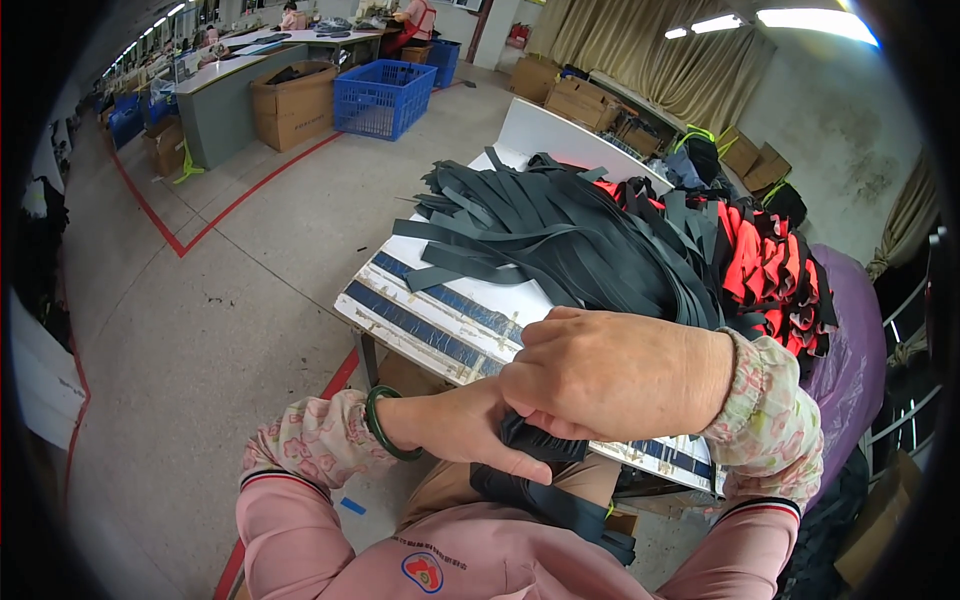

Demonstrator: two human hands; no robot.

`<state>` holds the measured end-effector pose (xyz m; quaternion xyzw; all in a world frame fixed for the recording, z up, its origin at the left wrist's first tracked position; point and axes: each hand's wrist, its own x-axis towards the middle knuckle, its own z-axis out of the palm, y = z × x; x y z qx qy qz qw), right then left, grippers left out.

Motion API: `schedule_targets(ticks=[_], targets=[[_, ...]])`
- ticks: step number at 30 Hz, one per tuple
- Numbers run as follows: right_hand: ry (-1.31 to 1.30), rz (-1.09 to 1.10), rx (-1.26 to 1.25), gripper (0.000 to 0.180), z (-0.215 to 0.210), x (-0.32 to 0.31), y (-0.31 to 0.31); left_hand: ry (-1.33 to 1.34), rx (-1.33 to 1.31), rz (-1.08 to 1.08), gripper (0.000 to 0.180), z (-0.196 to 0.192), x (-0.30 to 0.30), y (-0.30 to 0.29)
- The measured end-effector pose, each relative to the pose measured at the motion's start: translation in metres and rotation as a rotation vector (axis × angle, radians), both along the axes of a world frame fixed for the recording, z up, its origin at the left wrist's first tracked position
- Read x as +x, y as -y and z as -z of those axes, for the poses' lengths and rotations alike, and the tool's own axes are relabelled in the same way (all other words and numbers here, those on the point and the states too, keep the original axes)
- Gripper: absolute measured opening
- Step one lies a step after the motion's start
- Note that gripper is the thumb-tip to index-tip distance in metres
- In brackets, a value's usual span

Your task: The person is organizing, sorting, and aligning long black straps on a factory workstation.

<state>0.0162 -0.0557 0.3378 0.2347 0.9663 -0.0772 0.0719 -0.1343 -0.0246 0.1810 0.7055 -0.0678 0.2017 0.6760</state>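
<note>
Both of my hands meet over my lap at the table's front edge. My left hand [455, 420] wears a dark green bangle, and its thumb lies across a black fabric strip [545, 440]; its other fingers are mostly hidden. Above it, my right hand [610, 370] is curled into a fist, with its fingers pressed against the same strip. More dark strip [560, 505] hangs down over my lap. Just beyond my hands, a large pile of dark grey-green straps [570, 225] lies on the white table [450, 345].
Red and black fabric pieces [765, 265] are heaped at the table's right, beside a purple plastic bag [850, 330]. Blue crates [385, 100] and a cardboard box [292, 105] stand on the floor at far left. Other people sit at worktables farther back.
</note>
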Motion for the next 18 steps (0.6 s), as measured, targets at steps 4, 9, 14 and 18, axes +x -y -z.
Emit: schedule_targets(ticks=[4,9,14,18], targets=[[-0.006,-0.016,0.022,0.017,0.002,0.0,0.0,-0.011,0.042,-0.017,0.047,0.003,-0.003,-0.003],[-0.064,0.022,0.019,0.014,0.003,0.003,0.001,-0.038,-0.083,0.026,0.051,0.003,-0.003,-0.002],[-0.225,-0.002,-0.052,0.035,-0.018,0.021,-0.006,-0.009,-0.345,0.067,0.061,0.0,-0.008,-0.002],[-0.258,0.037,-0.201,0.049,-0.005,0.025,0.004,0.001,-0.25,0.083,0.062,0.003,-0.005,-0.005]])
